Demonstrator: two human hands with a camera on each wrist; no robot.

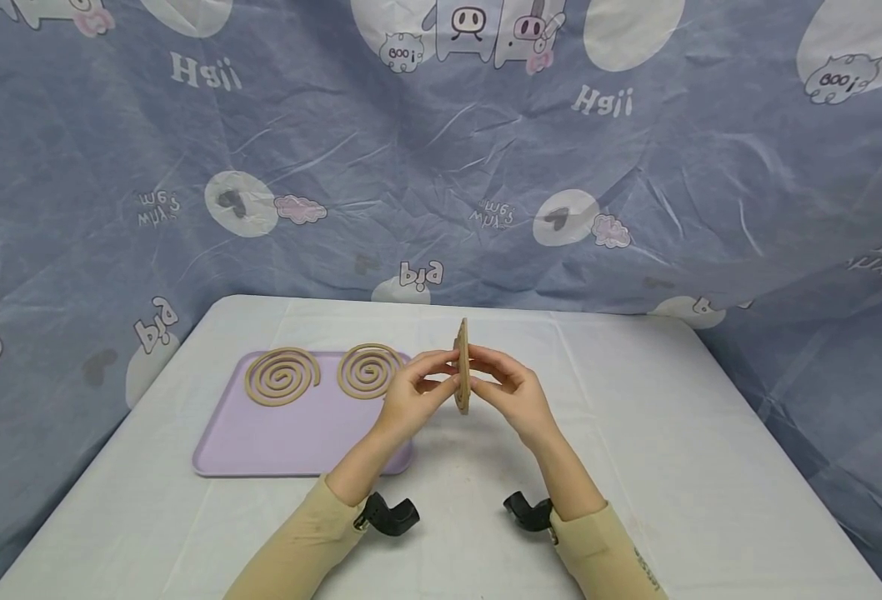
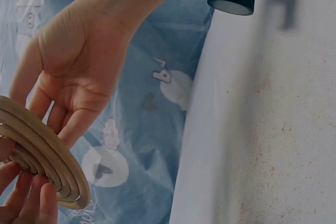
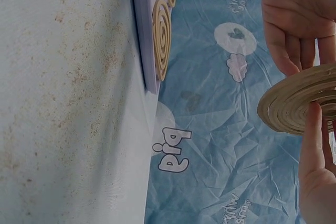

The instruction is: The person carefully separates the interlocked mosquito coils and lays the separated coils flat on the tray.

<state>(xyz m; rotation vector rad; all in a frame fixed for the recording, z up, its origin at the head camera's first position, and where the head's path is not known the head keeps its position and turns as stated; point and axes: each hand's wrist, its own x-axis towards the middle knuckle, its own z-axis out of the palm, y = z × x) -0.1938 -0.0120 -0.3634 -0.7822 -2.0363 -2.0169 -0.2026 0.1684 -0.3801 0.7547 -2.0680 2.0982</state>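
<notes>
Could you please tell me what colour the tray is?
The tray is pale purple, seen best in the head view.

The upright coil (image 1: 463,368) blocks the middle; rightward, table (image 1: 674,450) offers passage.

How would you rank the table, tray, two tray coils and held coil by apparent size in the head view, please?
1. Table
2. Tray
3. Left tray coil and right tray coil: too alike to rank
4. Held coil, seen nearly edge-on
</notes>
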